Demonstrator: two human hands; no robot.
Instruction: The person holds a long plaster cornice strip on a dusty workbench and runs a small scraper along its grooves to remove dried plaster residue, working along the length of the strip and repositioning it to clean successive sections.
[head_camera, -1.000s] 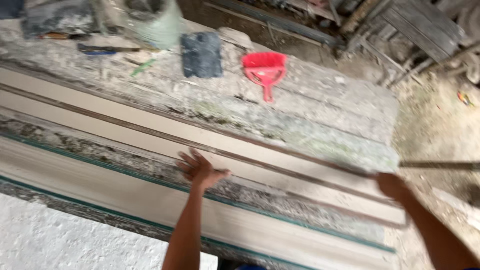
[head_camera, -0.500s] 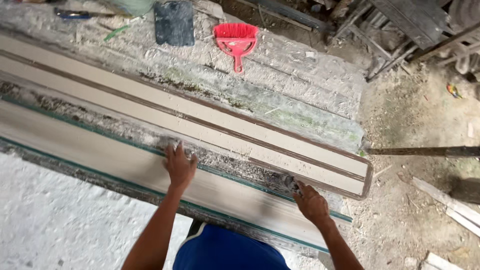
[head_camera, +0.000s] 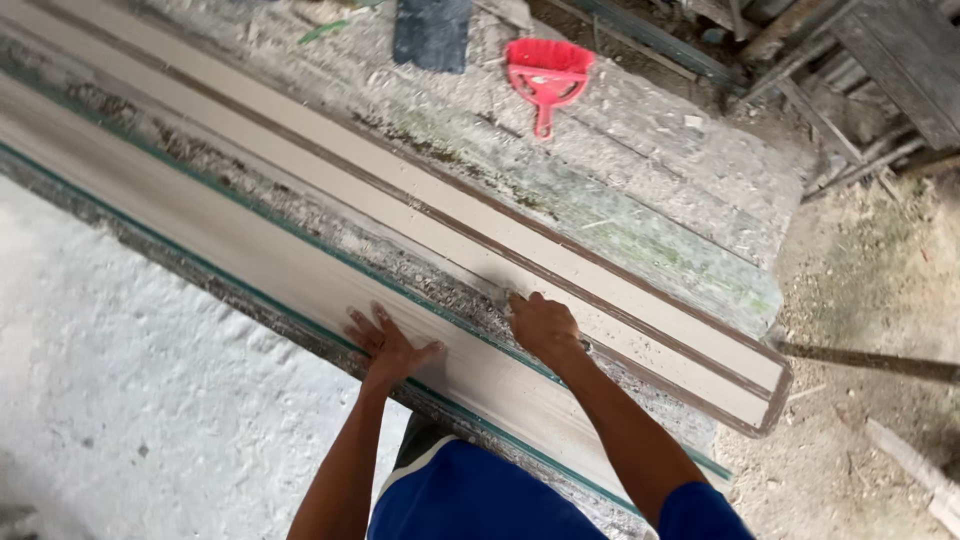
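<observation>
Two long pale moulds lie side by side on a dusty workbench (head_camera: 640, 180), running from upper left to lower right. The near mould (head_camera: 230, 245) has a green edge; the far mould (head_camera: 420, 190) has brown rims. My left hand (head_camera: 388, 345) rests flat with spread fingers on the near mould's pale surface. My right hand (head_camera: 542, 328) presses fingers-down on the crusted strip between the two moulds, touching the far mould's near rim. Whether it holds a small tool is hidden.
A red dustpan (head_camera: 546, 72) and a dark flat scraper (head_camera: 432, 32) lie on the bench behind the moulds. A whitish plaster-covered floor (head_camera: 130, 380) is at lower left. Dirt ground with wooden sticks (head_camera: 870, 360) and stacked timber (head_camera: 900, 60) lies to the right.
My left hand has slid toward me along the near mould. My right hand has moved left from the mould's right end to the strip between the moulds, close to the left hand.
</observation>
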